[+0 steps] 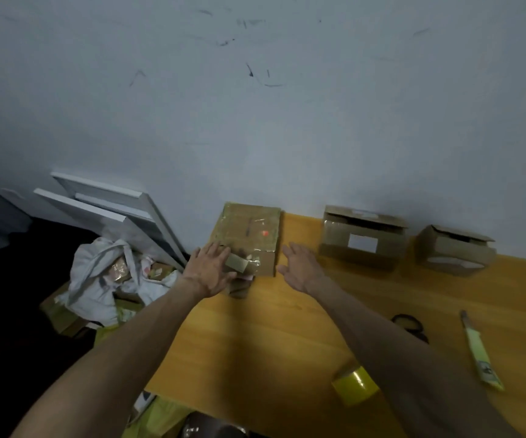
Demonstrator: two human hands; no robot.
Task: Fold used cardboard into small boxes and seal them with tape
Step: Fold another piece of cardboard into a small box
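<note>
Bare left forearm and bare right forearm reach up from the bottom edge over one yellow-orange wooden tabletop set against a scuffed pale wall.

Left of the tabletop, two white flat boards lean on the wall above one crumpled white bag on the floor.

One flattened brown cardboard piece, wrapped in glossy clear tape with a small red spot on top, lies at the tabletop's far left corner, touching the wall. Its near edge shows a small raised flap.

Two small brown cardboard boxes stand along the wall to the right, well apart from the flat piece. Both have loose top flaps, and each has a white label on its front: the larger box and the smaller box.

One long, narrow pale-green packet lies near the right edge. One yellow tape roll sits near the front, beside the right forearm. One dark ring is too dim to identify.

The left hand rests on the flat piece's near left corner, its grip spread with straight fingers. The right hand is just beside the piece's right edge, its grip spread and holding nothing.
</note>
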